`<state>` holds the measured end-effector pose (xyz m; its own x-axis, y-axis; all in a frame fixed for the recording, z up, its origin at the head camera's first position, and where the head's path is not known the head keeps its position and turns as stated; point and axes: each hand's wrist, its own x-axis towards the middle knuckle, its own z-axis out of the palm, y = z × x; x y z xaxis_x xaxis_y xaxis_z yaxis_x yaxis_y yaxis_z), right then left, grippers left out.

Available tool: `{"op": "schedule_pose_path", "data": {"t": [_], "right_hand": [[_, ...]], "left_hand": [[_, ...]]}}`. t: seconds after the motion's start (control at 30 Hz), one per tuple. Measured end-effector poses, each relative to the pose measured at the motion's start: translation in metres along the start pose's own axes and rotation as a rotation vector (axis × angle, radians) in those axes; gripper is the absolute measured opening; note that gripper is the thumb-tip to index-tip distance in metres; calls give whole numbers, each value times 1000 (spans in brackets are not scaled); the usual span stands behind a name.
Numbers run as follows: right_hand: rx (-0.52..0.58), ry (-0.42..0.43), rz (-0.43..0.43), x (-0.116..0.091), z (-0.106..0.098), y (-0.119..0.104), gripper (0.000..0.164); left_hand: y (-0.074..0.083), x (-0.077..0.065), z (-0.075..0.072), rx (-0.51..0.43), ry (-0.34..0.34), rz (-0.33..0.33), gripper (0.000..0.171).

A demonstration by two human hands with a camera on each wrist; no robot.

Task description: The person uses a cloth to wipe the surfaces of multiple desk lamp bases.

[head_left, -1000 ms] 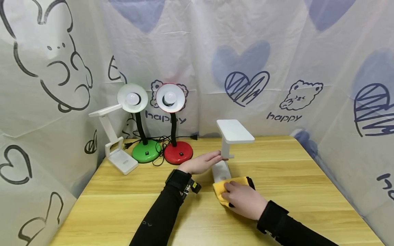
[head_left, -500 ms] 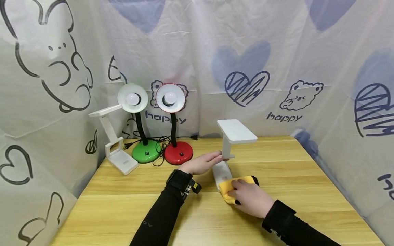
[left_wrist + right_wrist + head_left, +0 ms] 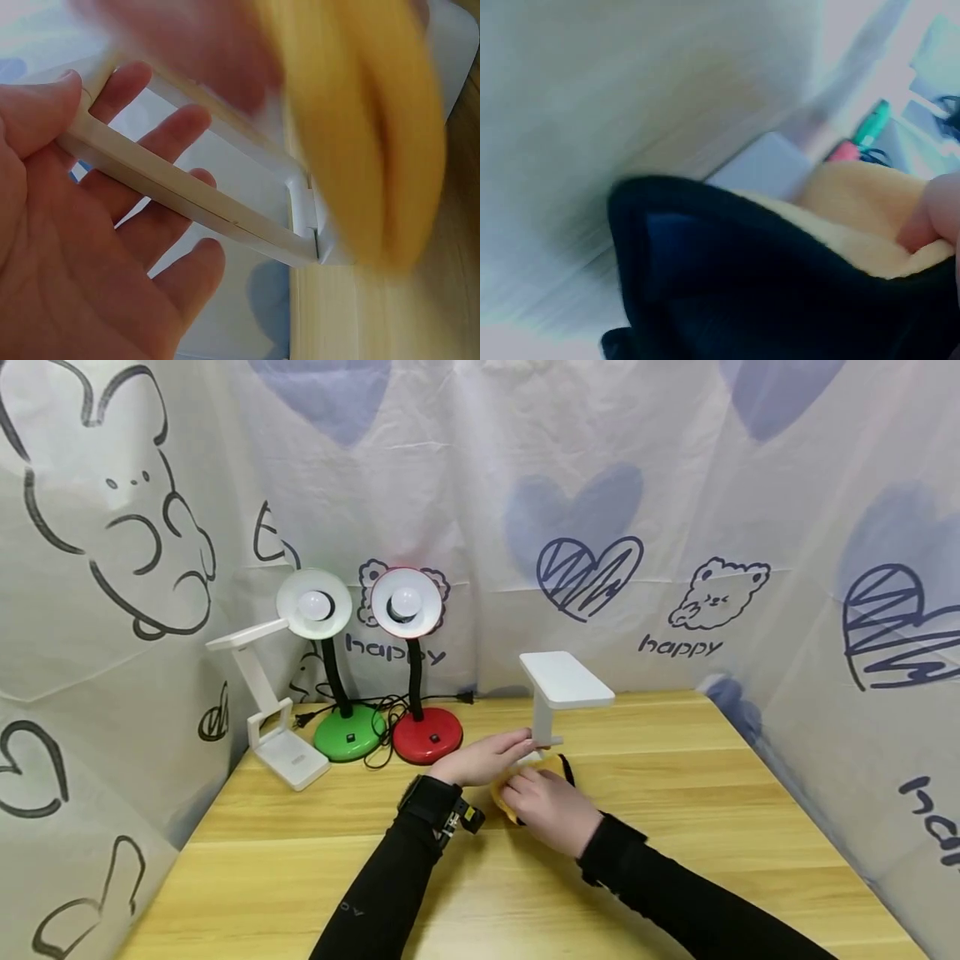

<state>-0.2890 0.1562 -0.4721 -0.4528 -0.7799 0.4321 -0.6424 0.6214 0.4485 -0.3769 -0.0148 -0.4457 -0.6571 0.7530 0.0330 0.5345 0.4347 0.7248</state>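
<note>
A white folding desk lamp (image 3: 567, 679) stands at the middle of the table, its flat head level above the hands. My left hand (image 3: 480, 762) grips its lower arm; in the left wrist view the thumb lies on one side of the white frame (image 3: 187, 191) and the fingers reach past the other. My right hand (image 3: 553, 808) holds a folded yellow cloth (image 3: 558, 766) with black edging over the lamp's base, most of which is hidden. Up close, the cloth (image 3: 360, 135) is blurred beside the frame. Its black edging (image 3: 727, 196) crosses the right wrist view.
To the left stand a green gooseneck lamp (image 3: 350, 734), a red gooseneck lamp (image 3: 428, 737) and a second white folding lamp (image 3: 291, 758). Black cords (image 3: 386, 714) lie between them. A printed curtain (image 3: 480, 527) hangs behind the wooden table (image 3: 712, 793).
My right hand has moved left and away from me with the cloth, from the base's front end toward the left hand. The left hand stays on the lamp.
</note>
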Motion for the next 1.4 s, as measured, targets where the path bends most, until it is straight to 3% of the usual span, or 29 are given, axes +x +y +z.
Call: {"op": "schedule_pose_path", "data": {"t": [0.17, 0.27, 0.33, 0.47, 0.57, 0.8, 1.07, 1.23, 1.4], "right_hand": [[-208, -33, 41, 23, 36, -6, 10], [-248, -63, 88, 34, 49, -10, 8], [-213, -88, 128, 42, 52, -11, 11], [6, -167, 235, 55, 47, -13, 19], [128, -213, 262, 56, 41, -9, 26], [56, -273, 106, 45, 27, 5, 20], [39, -336, -104, 29, -9, -1, 31], [67, -369, -169, 16, -23, -4, 28], [44, -323, -166, 12, -19, 2, 26]], "left_hand": [[-1, 0, 0, 16, -1, 31, 45], [0, 1, -1, 31, -1, 10, 47], [1, 1, -2, 40, -1, -2, 48], [2, 0, -4, 37, -7, -18, 49], [2, 0, -4, 43, -4, -21, 49], [3, 1, -3, 24, -19, 8, 45], [3, -1, -3, 2, -32, -6, 46], [4, 0, -3, -6, -31, -7, 46], [4, -2, -3, -30, -39, -26, 46]]}}
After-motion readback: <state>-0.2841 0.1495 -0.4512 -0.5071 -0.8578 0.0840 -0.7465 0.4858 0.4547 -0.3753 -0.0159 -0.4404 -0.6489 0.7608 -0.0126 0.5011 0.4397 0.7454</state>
